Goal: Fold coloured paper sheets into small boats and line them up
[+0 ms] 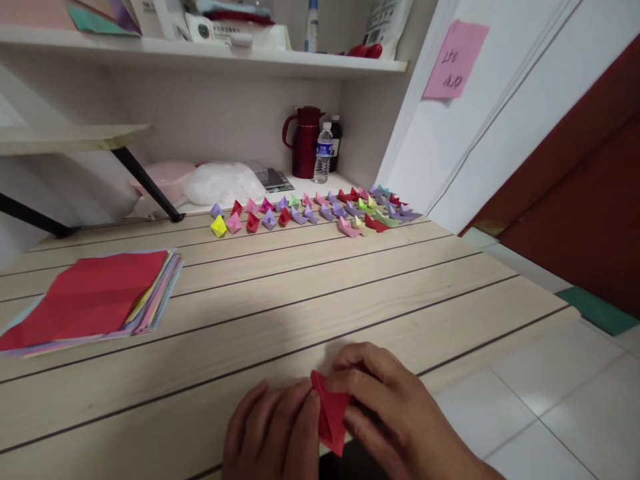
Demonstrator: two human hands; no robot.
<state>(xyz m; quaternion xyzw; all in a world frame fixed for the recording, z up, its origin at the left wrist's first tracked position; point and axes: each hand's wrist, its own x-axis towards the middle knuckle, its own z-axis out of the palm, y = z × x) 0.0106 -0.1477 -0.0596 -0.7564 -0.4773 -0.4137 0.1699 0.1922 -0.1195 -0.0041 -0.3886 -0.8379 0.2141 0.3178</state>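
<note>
Between my two hands is a small piece of folded red paper (332, 415), close to the table's near edge. My left hand (275, 430) grips its left side, with the thumb along the paper and the fingers curled beside it. On the other side, my right hand (387, 407) pinches the upper right part between thumb and fingers. Part of the paper is covered by the fingers. Far to the left lies a stack of coloured paper sheets (107, 293) with a red sheet on top.
Rows of small folded paper boats (299, 215) in many colours line the back of the slatted wooden table (260, 293). Behind them stand a dark red jug (306, 143), a water bottle (323, 155) and a white plastic bag (225, 183). A raised wooden shelf (65, 139) juts in at left.
</note>
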